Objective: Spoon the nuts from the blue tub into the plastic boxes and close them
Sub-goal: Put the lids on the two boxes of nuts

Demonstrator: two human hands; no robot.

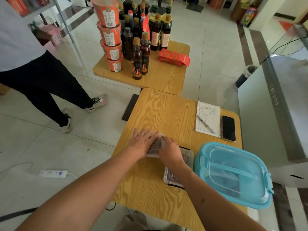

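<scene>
Both hands press one plastic box (155,147) on the worktop (160,110). Left hand (141,142) lies flat, fingers straight. Right hand (170,150) fingers curl over its edge

Both bare forearms reach forward from the bottom of the view and converge ahead. The left hand (141,143) lies palm down, fingers straight and spread a little, pressing flat. The right hand (169,151) sits just beside it, close on its right and slightly nearer the body, back of the hand up, its fingers bent downward at the knuckles; their tips are hidden, so the grip is hard to read. The hands nearly touch at the fingers. Both wrists are straight, the left arm stretched longer.
</scene>
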